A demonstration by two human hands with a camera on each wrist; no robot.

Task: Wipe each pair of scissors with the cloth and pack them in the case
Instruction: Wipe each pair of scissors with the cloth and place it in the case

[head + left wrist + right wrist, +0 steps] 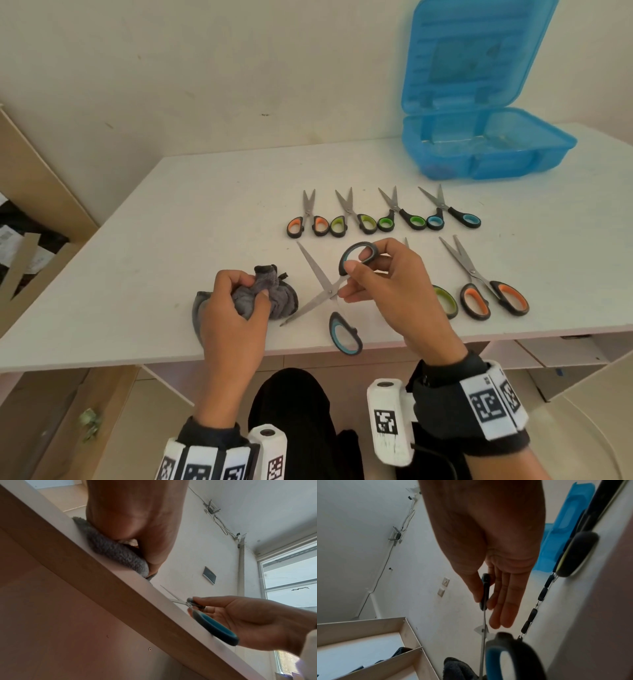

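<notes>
White table (pixel 137 240). Blue case (pixel 479 150), lid raised, at 1 o'clock. Grey cloth (pixel 270 294), bunched in left hand (pixel 233 308) at 9 o'clock. Blue-handled scissors (pixel 329 291), blades spread, upper loop pinched by right hand (pixel 387 291), centre.

seven pairs of scissors (pixel 390 219) (one held), one cloth (pixel 270 294), one case (pixel 479 154).

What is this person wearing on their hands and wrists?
Both hands are bare. The right wrist carries a black fabric cuff with a white band of black square markers and a white boxy camera trailing a black cable. The left wrist has a similar marker band and white camera.
</notes>
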